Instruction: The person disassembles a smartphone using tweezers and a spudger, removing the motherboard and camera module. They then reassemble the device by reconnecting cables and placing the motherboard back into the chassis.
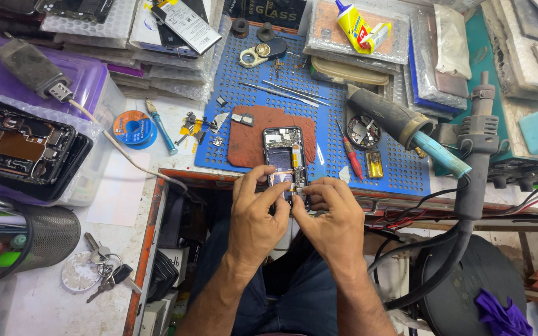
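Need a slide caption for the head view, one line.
Both hands, left hand and right hand, work on an opened phone over a blue perforated mat.

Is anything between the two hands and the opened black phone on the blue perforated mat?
Nothing visible. The left hand and right hand already have fingertips on the near end of the opened black phone, which lies on a reddish-brown pad on the blue perforated mat.

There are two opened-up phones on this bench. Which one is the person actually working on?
The small opened phone on the blue perforated mat, pinched at its lower end by the left hand and right hand. The larger opened phone lies untouched at far left.
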